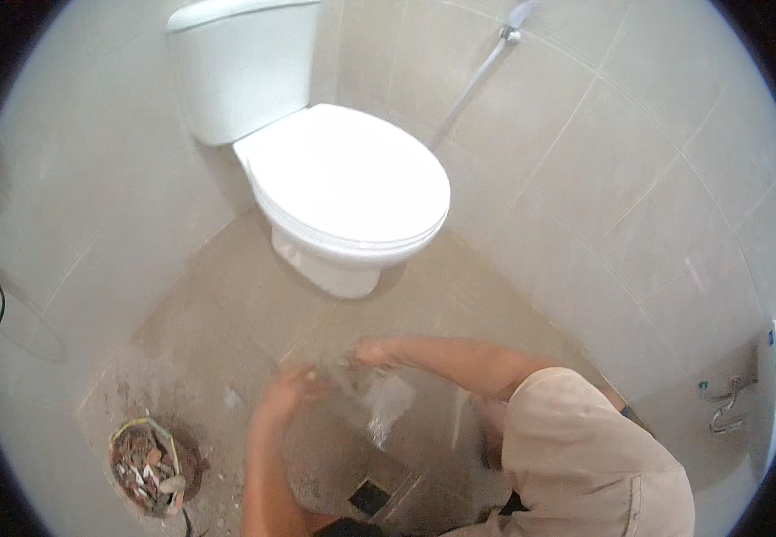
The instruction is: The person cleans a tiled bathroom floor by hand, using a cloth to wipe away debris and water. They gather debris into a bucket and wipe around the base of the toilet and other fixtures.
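My left hand (pixel 303 385) reaches over the tiled floor in front of the toilet, its fingers smeared by motion. My right hand (pixel 374 352) comes in from the right, close to it, with fingers bent together. Between the two is a blurred greyish thing (pixel 338 365), whose kind I cannot make out; the right fingers close on it. Whether the left fingers grip it too does not show. Just below the hands is a crumpled piece of clear, shiny plastic (pixel 390 404).
A white toilet (pixel 352 179) with its lid down stands ahead. At the lower left, a round bucket (pixel 173 443) holds rubble, with debris around it. A dark square floor drain (pixel 370 497) lies near me. A white basin (pixel 771 394) and pipe (pixel 724 407) are at the right.
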Demonstrator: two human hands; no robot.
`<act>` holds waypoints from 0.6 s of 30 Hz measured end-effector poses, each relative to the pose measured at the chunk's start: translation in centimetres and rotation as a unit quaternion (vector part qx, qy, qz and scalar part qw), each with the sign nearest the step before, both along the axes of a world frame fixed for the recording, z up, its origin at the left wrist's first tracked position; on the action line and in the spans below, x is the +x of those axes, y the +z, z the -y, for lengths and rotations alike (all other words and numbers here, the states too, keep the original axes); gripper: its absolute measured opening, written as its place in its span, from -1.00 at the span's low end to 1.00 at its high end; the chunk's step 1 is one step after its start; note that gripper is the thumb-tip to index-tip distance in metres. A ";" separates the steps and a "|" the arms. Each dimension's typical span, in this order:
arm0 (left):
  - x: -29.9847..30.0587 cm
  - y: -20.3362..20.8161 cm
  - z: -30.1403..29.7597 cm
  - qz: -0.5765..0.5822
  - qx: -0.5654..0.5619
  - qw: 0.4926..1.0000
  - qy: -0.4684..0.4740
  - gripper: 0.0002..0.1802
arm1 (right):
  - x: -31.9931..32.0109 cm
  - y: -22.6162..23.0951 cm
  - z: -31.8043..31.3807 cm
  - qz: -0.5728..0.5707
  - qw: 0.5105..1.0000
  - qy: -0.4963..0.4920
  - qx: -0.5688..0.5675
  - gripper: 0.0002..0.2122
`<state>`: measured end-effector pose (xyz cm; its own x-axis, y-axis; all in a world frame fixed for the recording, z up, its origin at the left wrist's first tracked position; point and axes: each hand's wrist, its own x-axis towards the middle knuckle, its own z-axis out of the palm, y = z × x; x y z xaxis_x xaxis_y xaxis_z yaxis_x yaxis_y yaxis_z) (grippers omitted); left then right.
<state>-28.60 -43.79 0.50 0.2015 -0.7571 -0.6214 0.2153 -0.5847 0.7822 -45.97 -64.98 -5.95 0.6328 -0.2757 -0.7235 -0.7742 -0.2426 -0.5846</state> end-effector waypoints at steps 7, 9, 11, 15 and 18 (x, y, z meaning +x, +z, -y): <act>-2.6 -0.6 0.9 0.183 0.094 0.978 -0.018 -0.36 | -14.9 -0.3 18.7 -0.039 0.968 0.084 -0.234 -0.55; -6.3 -1.6 3.0 0.224 0.127 0.966 -0.030 -0.39 | -21.1 0.5 22.1 0.005 0.970 -0.104 -0.222 -0.60; -8.9 -6.0 4.0 0.266 0.130 0.953 -0.064 -0.42 | -24.6 0.6 25.8 0.016 0.940 -0.182 -0.289 -0.59; -8.9 -15.0 10.2 0.450 -0.037 0.841 -0.299 -0.42 | -24.4 0.3 30.6 0.029 0.873 -0.308 -0.377 -0.53; -11.9 -15.1 18.1 0.592 0.019 0.732 -0.338 -0.38 | -23.6 -3.5 31.9 0.041 0.868 -0.207 -0.449 -0.51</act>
<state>-40.53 -61.88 -14.55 0.2029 -0.9190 -0.3379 -0.9479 -0.2709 0.1677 -69.53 -96.84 -9.44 0.3845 -0.9214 -0.0569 -0.8682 -0.3400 -0.3614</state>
